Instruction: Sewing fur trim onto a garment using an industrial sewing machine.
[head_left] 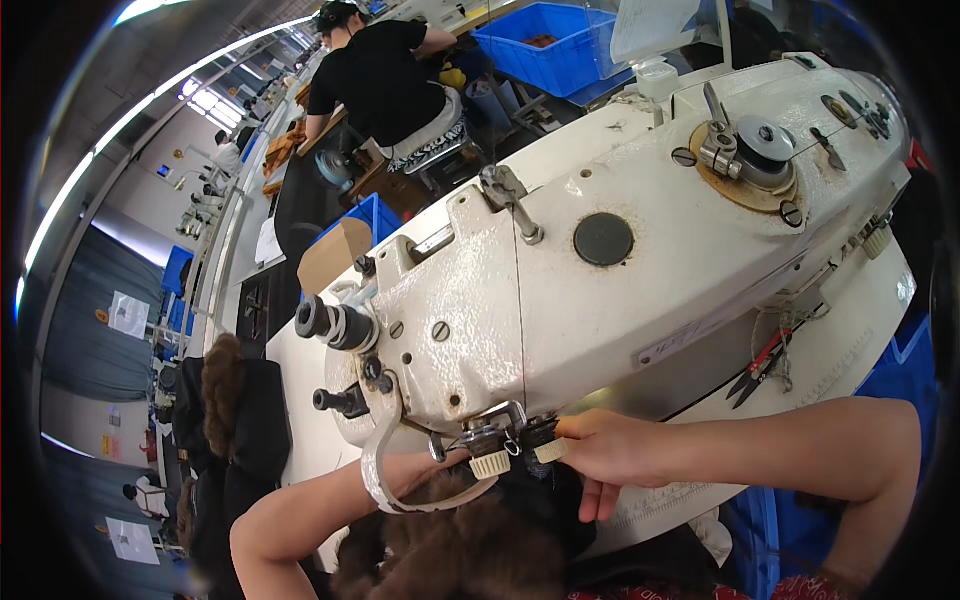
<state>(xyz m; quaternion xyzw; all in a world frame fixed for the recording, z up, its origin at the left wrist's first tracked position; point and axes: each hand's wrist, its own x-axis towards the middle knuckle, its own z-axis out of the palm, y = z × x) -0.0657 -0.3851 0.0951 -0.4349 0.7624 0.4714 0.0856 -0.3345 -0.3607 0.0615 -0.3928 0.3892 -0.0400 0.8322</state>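
Note:
A white sewing machine [480,290] fills the middle, its thread guides and tension knobs above the work. Under its head lies a black garment [535,505] with brown fur trim [440,550] bunched toward me. My right hand [603,455] is at the garment's right side, thumb and forefinger closed at the black cloth beside the tension knobs. Its other fingers bend downward, and the fingertips nearest the needle are partly hidden. My left hand [440,468] reaches in from the left behind the curved white guard; machine parts and fur hide its fingers.
Red-handled snips [762,365] lie on the machine bed to the right. More black cloth with brown fur [222,395] hangs at the left. A blue bin [545,40] stands beyond the machine, near a seated person in black [380,85]. Blue containers [755,530] flank my right arm.

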